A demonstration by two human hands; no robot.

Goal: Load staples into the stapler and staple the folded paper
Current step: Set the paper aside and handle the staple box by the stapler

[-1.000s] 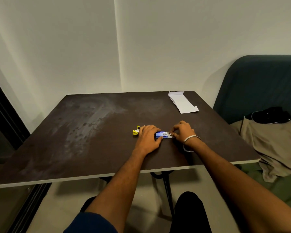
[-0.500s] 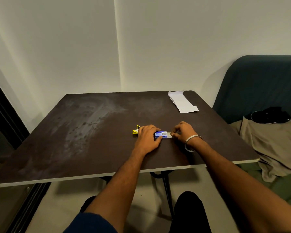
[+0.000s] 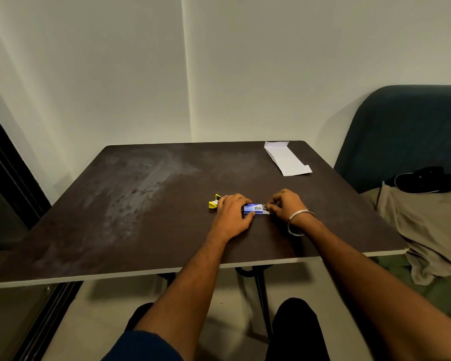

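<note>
A small blue and white staple box (image 3: 254,208) lies on the dark table (image 3: 146,220) near its front middle. My left hand (image 3: 232,213) holds the box's left end between fingers and thumb. My right hand (image 3: 284,205) pinches the box's right end, where a pale inner tray pokes out. A yellow stapler (image 3: 214,202) lies just left of my left hand, mostly hidden behind it. The folded white paper (image 3: 287,158) lies flat at the table's far right corner.
A dark green sofa (image 3: 406,131) stands right of the table, with a beige cloth (image 3: 427,225) and a black item (image 3: 425,179) on it. White walls rise close behind the table. A dark frame (image 3: 8,165) runs along the left.
My right hand has shifted slightly at the box's right end; the box and my left hand have stayed in place.
</note>
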